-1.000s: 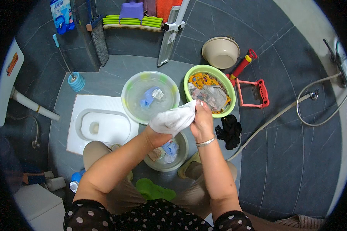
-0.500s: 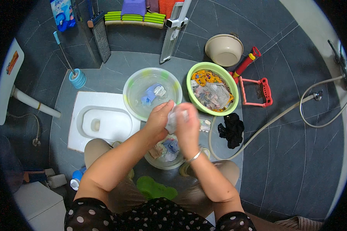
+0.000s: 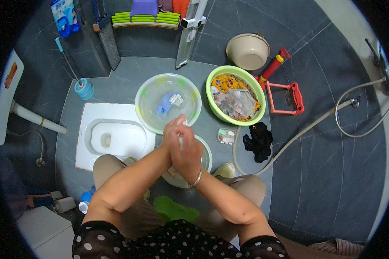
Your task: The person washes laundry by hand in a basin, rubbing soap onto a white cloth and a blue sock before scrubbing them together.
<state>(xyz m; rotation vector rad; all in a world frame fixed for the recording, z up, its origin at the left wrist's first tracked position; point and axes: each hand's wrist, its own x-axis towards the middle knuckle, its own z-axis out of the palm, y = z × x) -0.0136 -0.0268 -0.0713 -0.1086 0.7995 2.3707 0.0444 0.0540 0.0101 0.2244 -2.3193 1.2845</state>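
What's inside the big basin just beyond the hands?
The basin holds a blue cloth and a white cloth, bunched together. What lies beneath them or behind the left hand is hidden.

Standing in here, the light's honestly decent, kinda cool and pretty even (can't tell where the source is), with the white squat toilet (image 3: pixel 116 111) popping really bright while the dark tiled wall (image 3: pixel 315 185) soaks up a lot and the green stool (image 3: pixel 176 209) sits down in shadow. Most stuff looks reasonably sharp, but the right hand's grip (image 3: pixel 187 152) is smeared with blur. Toward the rim it's full fisheye: the wall's lines bow, the lower left gets murky, and the corners go solid black.
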